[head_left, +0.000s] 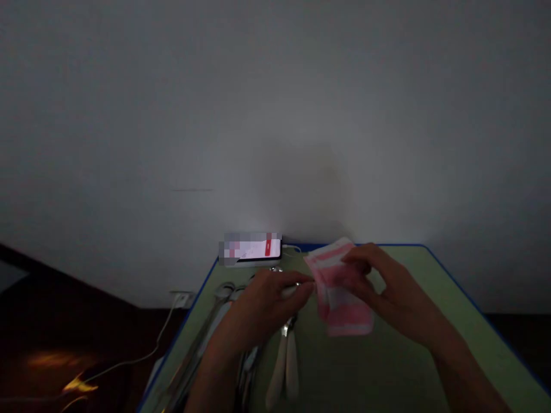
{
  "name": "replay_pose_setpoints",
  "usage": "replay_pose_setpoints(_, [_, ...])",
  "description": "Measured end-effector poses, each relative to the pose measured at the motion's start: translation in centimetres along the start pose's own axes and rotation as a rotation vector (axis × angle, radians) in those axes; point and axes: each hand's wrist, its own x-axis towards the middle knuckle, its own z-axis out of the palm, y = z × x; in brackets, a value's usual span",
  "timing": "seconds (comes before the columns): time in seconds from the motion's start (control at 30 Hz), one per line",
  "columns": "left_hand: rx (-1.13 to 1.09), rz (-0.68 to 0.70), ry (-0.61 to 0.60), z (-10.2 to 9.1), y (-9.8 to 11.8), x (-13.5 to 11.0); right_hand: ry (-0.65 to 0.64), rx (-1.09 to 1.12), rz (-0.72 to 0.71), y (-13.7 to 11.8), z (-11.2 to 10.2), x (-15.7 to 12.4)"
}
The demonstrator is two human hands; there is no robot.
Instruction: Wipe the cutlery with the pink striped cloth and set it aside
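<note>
My left hand (275, 295) is closed in a pinch on a piece of cutlery (290, 291) with a pale handle; its far end goes out of sight at the cloth. A pink and white striped cloth (340, 298) hangs from my right hand (379, 281), whose thumb and fingers are closed on it. The cloth's left edge meets the fingertips of my left hand. Below the hands, two pieces of cutlery with cream handles (283, 367) lie side by side. More metal cutlery (224, 291) lies left of my left hand, partly covered by that forearm.
A lit phone (253, 249) with a white cable (293, 248) plugged in rests at the back of the green, blue-edged table (408, 264). Behind it rises a pale wall (301, 115). Another cable runs from a socket (183, 298) at the left. The light is dim.
</note>
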Motion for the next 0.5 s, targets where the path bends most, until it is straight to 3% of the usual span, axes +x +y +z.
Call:
replay_pose_setpoints(0.13, [-0.023,-0.046,0.022,-0.3,-1.5,0.1,-0.069,-0.102,-0.055,1.0,2.9,1.4])
replay_pose_setpoints(0.33, [-0.061,-0.103,0.063,-0.4,-3.5,0.4,-0.482,0.028,0.098,1.4,3.4,4.5])
replay_pose_setpoints(0.5, [-0.067,-0.115,0.036,-0.5,-3.3,0.4,-0.501,0.037,0.079,1.7,2.9,5.1])
